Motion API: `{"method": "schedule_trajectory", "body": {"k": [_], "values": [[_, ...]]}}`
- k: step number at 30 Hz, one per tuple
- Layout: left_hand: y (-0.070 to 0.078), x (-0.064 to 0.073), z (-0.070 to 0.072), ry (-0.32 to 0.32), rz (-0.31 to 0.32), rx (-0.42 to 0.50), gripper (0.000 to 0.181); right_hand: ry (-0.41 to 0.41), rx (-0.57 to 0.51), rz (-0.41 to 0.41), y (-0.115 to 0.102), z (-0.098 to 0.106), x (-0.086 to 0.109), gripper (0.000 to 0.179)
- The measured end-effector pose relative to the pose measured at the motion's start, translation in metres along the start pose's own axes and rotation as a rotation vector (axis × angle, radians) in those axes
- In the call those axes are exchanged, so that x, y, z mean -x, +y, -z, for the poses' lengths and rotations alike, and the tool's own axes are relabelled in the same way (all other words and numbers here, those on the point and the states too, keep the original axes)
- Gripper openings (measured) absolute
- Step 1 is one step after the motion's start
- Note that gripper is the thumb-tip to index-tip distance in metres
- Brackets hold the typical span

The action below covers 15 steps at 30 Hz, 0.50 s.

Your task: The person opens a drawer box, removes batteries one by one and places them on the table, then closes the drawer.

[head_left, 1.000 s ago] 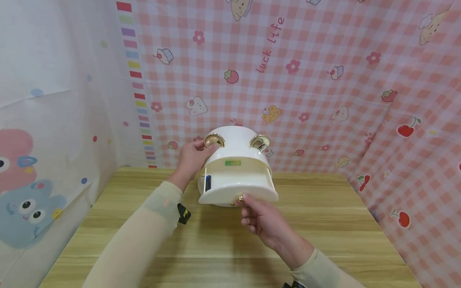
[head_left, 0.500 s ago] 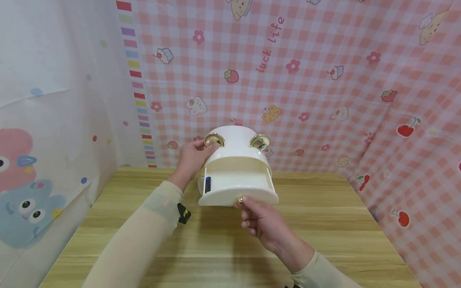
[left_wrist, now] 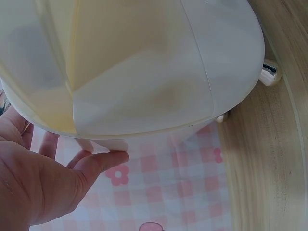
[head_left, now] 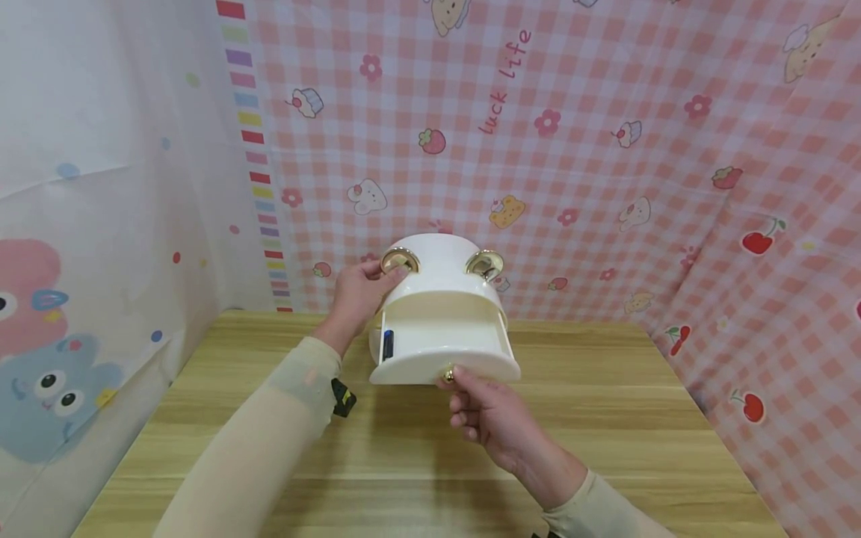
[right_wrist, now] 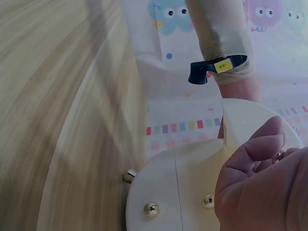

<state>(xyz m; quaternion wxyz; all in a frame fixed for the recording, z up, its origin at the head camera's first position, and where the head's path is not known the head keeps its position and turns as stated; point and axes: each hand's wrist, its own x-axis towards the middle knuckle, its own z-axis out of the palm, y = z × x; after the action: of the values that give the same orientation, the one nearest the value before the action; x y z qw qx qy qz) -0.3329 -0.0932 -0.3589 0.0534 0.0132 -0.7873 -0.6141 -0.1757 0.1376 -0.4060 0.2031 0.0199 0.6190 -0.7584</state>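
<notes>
A white rounded drawer box (head_left: 440,263) with two gold ear-like rings stands at the back of the table, its top drawer (head_left: 464,344) pulled out. My right hand (head_left: 501,422) pinches that drawer's gold knob (head_left: 448,374) between thumb and fingers. At the box's upper left, my left hand (head_left: 359,299) holds on by the left gold ring (head_left: 400,261), thumb in front and other fingers partly hidden behind. A dark blue battery-like cylinder (head_left: 388,344) lies along the drawer's left wall. In the left wrist view the left hand (left_wrist: 53,183) is at the box's edge.
The right wrist view shows two lower gold knobs, one a round knob (right_wrist: 151,209), and a gold foot (right_wrist: 129,176). Behind the wood-grain table (head_left: 572,448) hangs a pink checked cloth (head_left: 430,187); patterned cloth also encloses both sides.
A small green cylinder seen at the back of the drawer one second ago is out of sight now. The drawer front sits slightly lower; both hands have kept their places.
</notes>
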Motion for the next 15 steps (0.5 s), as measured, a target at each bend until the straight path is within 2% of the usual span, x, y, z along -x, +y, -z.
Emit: {"method": "schedule_trajectory", "body": {"k": [15], "values": [[-0.0002,0.0003,0.0007,-0.006,0.001,-0.004,0.049,0.003,0.006,0.005,0.0015,-0.0004,0.0016,0.033]]}}
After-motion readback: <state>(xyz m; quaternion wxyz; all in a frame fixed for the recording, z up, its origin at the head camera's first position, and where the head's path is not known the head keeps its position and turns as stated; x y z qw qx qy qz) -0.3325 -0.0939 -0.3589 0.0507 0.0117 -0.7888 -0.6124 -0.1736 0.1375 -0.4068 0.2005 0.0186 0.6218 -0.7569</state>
